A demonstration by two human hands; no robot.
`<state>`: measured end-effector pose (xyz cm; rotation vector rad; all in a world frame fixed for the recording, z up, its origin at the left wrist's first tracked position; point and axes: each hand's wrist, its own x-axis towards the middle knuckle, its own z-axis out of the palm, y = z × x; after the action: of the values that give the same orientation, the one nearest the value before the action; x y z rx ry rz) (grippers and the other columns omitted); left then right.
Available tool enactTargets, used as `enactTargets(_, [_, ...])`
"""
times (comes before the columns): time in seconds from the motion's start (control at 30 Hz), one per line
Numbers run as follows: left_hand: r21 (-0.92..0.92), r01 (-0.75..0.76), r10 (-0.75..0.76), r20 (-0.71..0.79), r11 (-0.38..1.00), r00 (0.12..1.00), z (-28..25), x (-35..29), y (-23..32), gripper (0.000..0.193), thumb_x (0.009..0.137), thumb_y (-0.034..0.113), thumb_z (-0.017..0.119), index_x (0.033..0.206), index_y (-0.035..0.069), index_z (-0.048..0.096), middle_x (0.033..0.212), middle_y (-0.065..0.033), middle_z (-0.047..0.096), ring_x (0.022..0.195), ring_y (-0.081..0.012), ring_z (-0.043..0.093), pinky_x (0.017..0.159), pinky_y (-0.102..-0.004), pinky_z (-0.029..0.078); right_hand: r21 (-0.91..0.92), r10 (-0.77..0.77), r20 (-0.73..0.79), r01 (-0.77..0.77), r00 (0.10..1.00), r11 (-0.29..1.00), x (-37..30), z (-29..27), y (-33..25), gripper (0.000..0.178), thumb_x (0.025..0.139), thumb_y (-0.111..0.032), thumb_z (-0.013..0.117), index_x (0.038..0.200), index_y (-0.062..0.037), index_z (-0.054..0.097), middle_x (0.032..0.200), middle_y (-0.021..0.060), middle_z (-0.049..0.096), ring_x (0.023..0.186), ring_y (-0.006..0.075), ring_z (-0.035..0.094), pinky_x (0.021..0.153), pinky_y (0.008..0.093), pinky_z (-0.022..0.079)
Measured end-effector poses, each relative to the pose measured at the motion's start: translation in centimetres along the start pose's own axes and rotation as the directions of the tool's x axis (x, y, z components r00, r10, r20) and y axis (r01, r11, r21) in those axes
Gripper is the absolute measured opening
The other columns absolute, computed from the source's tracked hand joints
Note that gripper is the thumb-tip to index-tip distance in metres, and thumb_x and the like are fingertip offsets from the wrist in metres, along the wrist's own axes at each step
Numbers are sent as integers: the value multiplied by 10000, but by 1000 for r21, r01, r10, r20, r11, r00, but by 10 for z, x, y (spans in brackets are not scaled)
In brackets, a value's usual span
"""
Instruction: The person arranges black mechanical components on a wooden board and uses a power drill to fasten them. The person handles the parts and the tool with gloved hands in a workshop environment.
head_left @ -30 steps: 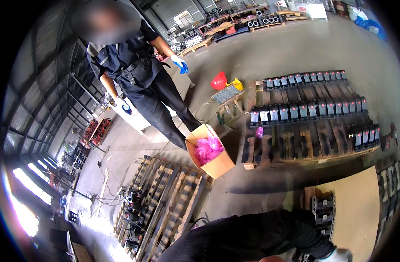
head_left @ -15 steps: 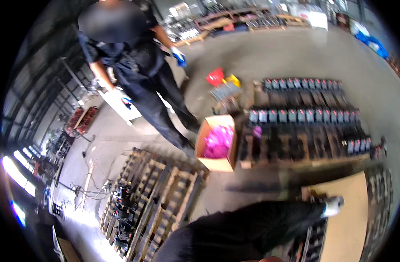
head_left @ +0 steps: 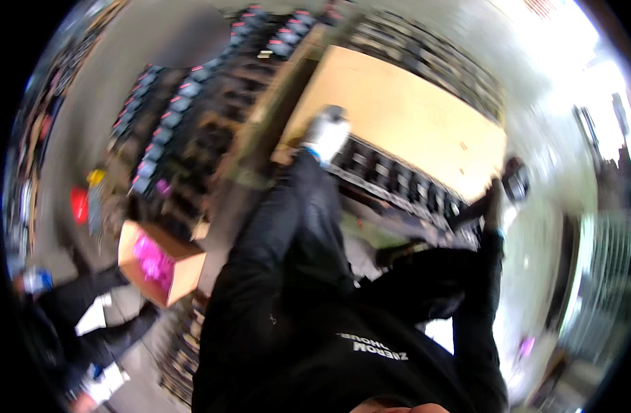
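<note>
My left hand, in a white glove with grey fingertips, is at the near left edge of a large flat cardboard sheet. Motion blur smears its fingers. By the sheet's right end is my gloved right hand, seen narrow and edge-on beside a dark rounded object. Whether that hand grips the object cannot be made out. Beneath the sheet's near edge runs a row of black metal parts, partly covered by it.
Left of the sheet, a pallet carries rows of grey-blue parts with red marks. An open carton holds pink plastic bags. Another person's legs and gloved hand show at lower left. More dark parts lie beyond the sheet.
My view has swung right, bringing the cardboard sheet from lower right to upper middle. The carton and the other person now appear farther left. My right arm has come into view.
</note>
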<state>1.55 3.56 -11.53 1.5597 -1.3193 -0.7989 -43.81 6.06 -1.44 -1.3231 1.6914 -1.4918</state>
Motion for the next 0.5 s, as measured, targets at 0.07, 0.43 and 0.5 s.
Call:
enactTargets(0.07, [-45, 2, -4, -43, 999, 999, 7, -4, 32, 264, 879, 127, 660, 1121, 29, 704, 1055, -82, 721, 1008, -185, 651, 931, -333, 505, -37, -22, -211, 14, 977, 999, 2, -16, -18, 602, 738, -41, 755, 1305, 9, 560, 1162, 78, 643, 1000, 177, 607, 868, 353, 524])
enactTargets(0.43, [-146, 107, -90, 118, 983, 989, -2, -12, 54, 260, 917, 82, 663, 1169, 18, 676, 997, -24, 685, 851, -95, 600, 766, -250, 500, -143, -105, -731, -1, 674, 990, -16, -97, -1, 1045, 606, -132, 864, 1472, -13, 292, 1292, 196, 516, 1108, 279, 593, 972, 412, 500])
enactTargets(0.5, [-211, 60, -40, 97, 976, 994, 3, -10, 48, 254, 925, 81, 658, 1169, 14, 673, 979, -13, 670, 818, -85, 579, 729, -248, 496, -201, -113, -712, -48, 693, 978, -25, -107, -2, 1003, 631, -131, 853, 1464, -27, 304, 1290, 183, 520, 1116, 277, 585, 982, 410, 490])
